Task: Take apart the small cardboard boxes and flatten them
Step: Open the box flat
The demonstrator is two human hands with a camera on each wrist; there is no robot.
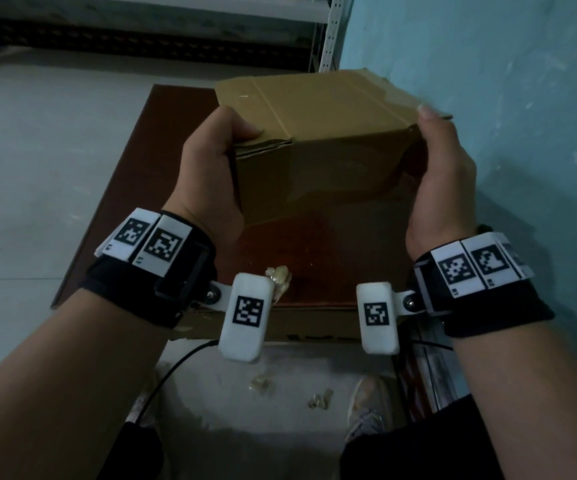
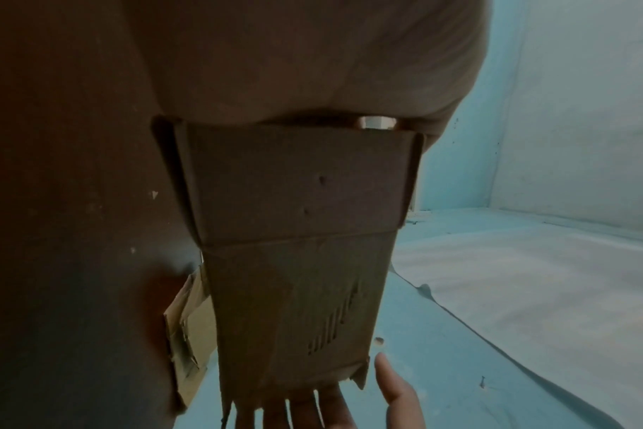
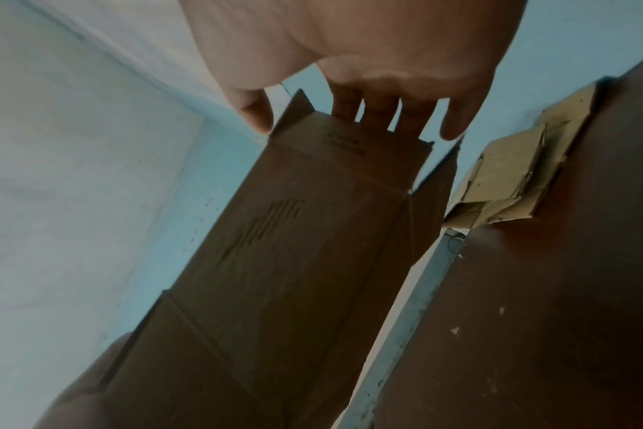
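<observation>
A brown cardboard box hangs in the air over a reddish-brown table, held between both hands. My left hand grips its left end, thumb on the taped top by a lifted flap edge; the fingers are hidden behind. My right hand holds the right end, thumb on the upper flap edge. In the right wrist view its fingers lie along the box's underside. The left wrist view shows my palm against the box end.
Flattened cardboard pieces lie at the table's near edge. Crumpled tape scraps sit on the table and the floor. A teal wall stands close on the right, a metal shelf behind. A black cable runs by my feet.
</observation>
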